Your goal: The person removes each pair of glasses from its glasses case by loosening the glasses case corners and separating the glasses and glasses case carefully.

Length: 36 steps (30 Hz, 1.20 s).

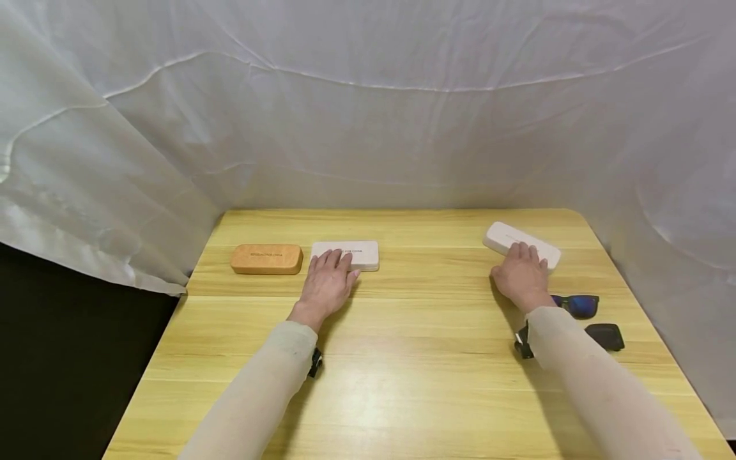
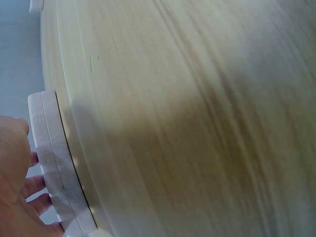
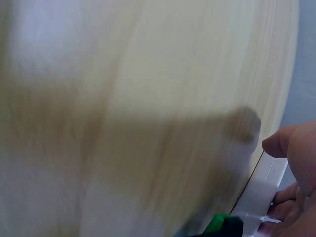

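Pale, creased fabric point(image 1: 368, 134) hangs behind and along both sides of a light wood-grain table point(image 1: 425, 358). Just left of centre in the frame, a white case point(image 1: 368, 255) lies flat near the table's far edge, dark lettering on its lid. The person's left hand point(image 1: 330, 281) rests on it, fingers loose and unclenched across the top. Towards the right of the frame lies a slimmer white case point(image 1: 505, 235), set at a slant; the right hand point(image 1: 522, 278) touches its near side, fingers extended over the lid rather than curled round it, thumb spread apart to the left.

Just beside the left-hand case sits an orange-brown case point(image 1: 266, 259), also lettered. Below the slanted one, sunglasses point(image 1: 583, 306) with blue lenses show partly past the right wrist; nearer still, a black object point(image 1: 605, 336), half covered by the right sleeve point(image 1: 609, 390), looks like another pair, though too little shows to be sure. Dark cloth or shadow point(image 1: 75, 358) fills the lower left.
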Tool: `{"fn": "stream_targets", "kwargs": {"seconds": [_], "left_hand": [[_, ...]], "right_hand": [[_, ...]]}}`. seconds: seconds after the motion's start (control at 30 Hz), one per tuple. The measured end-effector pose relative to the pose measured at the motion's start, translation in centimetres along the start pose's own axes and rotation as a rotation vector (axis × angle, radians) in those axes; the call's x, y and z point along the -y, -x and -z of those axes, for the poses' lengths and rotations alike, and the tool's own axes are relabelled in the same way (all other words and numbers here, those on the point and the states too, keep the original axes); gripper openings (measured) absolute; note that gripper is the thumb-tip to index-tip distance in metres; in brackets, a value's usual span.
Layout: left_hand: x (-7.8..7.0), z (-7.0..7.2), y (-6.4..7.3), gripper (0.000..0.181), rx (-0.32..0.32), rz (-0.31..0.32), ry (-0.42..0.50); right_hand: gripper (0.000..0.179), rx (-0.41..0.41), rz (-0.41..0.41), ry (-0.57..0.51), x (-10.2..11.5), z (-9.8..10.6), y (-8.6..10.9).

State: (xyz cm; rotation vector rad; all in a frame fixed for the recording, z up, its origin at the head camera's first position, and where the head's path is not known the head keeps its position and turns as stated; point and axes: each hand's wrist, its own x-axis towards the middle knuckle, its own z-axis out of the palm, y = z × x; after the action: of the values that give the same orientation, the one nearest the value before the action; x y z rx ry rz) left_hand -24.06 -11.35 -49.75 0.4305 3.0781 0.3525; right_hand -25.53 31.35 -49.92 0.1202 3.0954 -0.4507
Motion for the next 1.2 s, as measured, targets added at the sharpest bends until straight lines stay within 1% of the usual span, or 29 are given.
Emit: {"fn": "stream_targets", "kwargs": {"seconds": [0.17, 0.37, 0.53, 0.67, 0.97, 1.2], "left_hand": [[0.0, 0.0, 0.0, 0.06, 0.002, 0.0, 0.006], [0.0, -0.1, -0.1, 0.06, -0.007, 0.0, 0.01], [0.0, -0.1, -0.1, 0.06, -0.01, -0.003, 0.009], [0.0, -0.1, 0.0, 0.06, -0.008, -0.001, 0.014], [0.3, -0.1, 0.1, 0.061, 0.017, -0.011, 0.009], [0.5, 0.0, 0.2, 0.063, 0.032, -0.017, 0.006]], "right_hand": [[0.068, 0.028, 0.02, 0.004, 1.1, -0.3, 0.4], [0.068, 0.023, 0.049, 0.008, 2.3, -0.3, 1.0], [0.071, 0.047, 0.063, 0.016, 3.1, -0.8, 1.3], [0.071, 0.046, 0.089, 0.027, 3.7, -1.2, 1.7], [0.069, 0.03, 0.138, 0.055, 5.1, -1.6, 2.7], [0.071, 0.062, 0.16, 0.077, 6.6, -2.0, 3.8]]}}
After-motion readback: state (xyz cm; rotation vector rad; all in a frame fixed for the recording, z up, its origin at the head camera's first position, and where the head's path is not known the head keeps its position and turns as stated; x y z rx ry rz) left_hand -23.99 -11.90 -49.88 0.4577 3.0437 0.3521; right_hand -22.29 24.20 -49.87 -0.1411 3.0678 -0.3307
